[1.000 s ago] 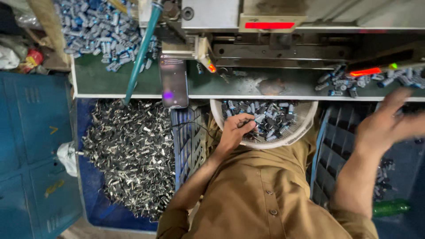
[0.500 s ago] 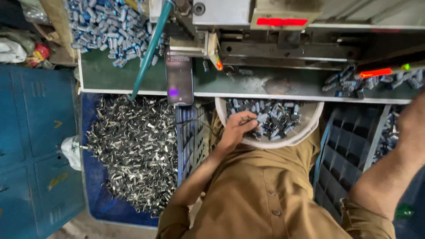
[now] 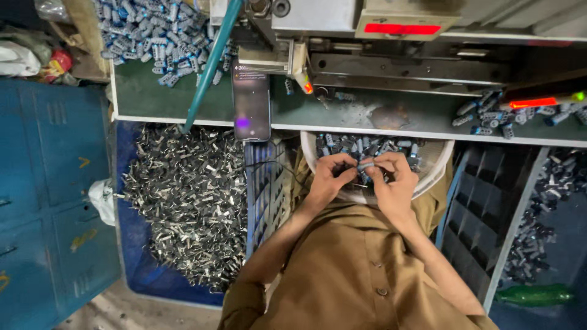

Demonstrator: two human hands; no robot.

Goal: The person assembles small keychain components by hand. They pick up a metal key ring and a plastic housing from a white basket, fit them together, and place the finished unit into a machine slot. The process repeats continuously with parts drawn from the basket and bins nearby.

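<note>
Both hands meet over the round white plastic bowl (image 3: pixel 435 174) that rests on the lap, tucked under the front edge of the green metal workbench (image 3: pixel 342 116); the left hand (image 3: pixel 327 180) and the right hand (image 3: pixel 391 183) are nearly touching, fingers curled inward, pinching between them a small grey-and-blue cylindrical part (image 3: pixel 365 165); whether each hand holds a separate piece or both share one is too small to tell. The part sits just above the heap of similar small blue-and-silver pieces (image 3: pixel 367 145) filling the bowl.

To do this step well, the judgement is to keep the pinch at the fingertips, not the palm, so the piece can be turned and lined up; keep the hands low over the bowl, so a slipped piece falls back among the others and not onto the lap; hold the wrists steady against the bowl's rim if it helps.

To the left lies a broad pile of shiny silver metal clips (image 3: pixel 183 201) on a blue sheet; a dark smartphone (image 3: pixel 251 101) leans on the bench edge, beside a slanting teal pipe (image 3: pixel 211 67); more blue pieces (image 3: pixel 153 36) lie heaped at the bench's far left corner.
</note>
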